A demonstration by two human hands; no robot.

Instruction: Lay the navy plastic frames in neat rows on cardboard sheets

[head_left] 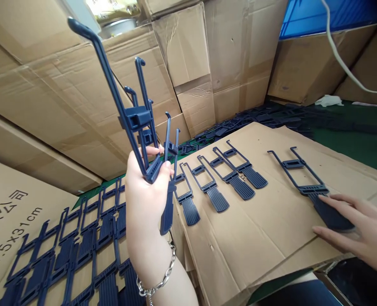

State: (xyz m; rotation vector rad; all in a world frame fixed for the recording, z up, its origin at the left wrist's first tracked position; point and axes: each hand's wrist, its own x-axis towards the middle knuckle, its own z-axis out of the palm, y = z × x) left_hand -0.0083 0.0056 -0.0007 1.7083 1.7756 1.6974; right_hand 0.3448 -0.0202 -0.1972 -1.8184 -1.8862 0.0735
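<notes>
My left hand (150, 199) is raised at the middle, closed around several dark blue plastic frames (137, 119). Each has two long hooked arms, a crossbar and a ribbed flat paddle; some of the bunch is hidden by my fingers. To the right, a similar dark blue frame (312, 187) lies flat on a cardboard sheet (252, 250). My right hand (363, 225) rests over its paddle, fingers stretched out and thumb apart on the near side. Between my hands, several more frames (218, 199) lie in a slanting row on the sheet.
Many interlocked frames (70, 250) cover the cardboard at lower left. Behind the sheet, a heap of dark pieces (239, 119) lies on the green floor (344, 123). Stacked cardboard boxes (239, 51) wall off the back. A white cable (338, 59) hangs at upper right.
</notes>
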